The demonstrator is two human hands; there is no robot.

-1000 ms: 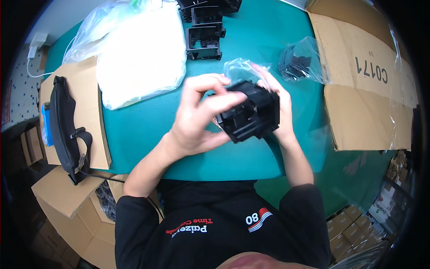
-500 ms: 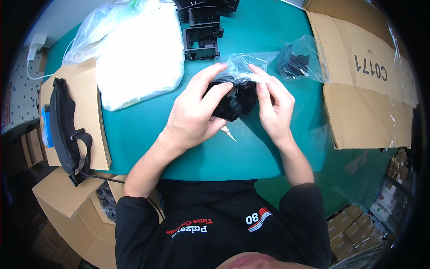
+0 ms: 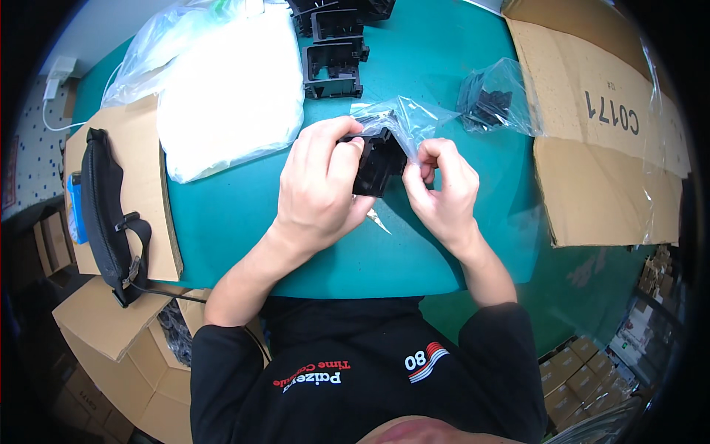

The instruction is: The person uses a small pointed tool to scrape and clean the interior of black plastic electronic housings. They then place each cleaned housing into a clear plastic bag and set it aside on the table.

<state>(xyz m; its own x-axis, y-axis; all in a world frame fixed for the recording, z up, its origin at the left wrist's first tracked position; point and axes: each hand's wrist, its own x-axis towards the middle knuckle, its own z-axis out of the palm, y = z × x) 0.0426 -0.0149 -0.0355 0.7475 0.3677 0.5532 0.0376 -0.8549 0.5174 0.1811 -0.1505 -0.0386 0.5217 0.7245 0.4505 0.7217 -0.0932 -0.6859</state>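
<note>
My left hand (image 3: pixel 322 185) grips a black plastic part (image 3: pixel 379 164) over the green table (image 3: pixel 244 229). A clear plastic bag (image 3: pixel 403 118) lies against the far side of the part, partly over it. My right hand (image 3: pixel 440 189) pinches the edge of that bag right beside the part. Both hands are close together at the middle of the table.
Several black plastic frames (image 3: pixel 334 59) stand at the back centre. A second clear bag of small black pieces (image 3: pixel 492 100) lies to the right, beside a flattened cardboard box (image 3: pixel 599 140). White foam sheets in plastic (image 3: pixel 229 96) lie at the left, next to a black strap (image 3: pixel 107 214) on cardboard.
The black part was held up near me and has been lowered and moved away toward the clear bag. My right hand has shifted from the part to the bag's edge.
</note>
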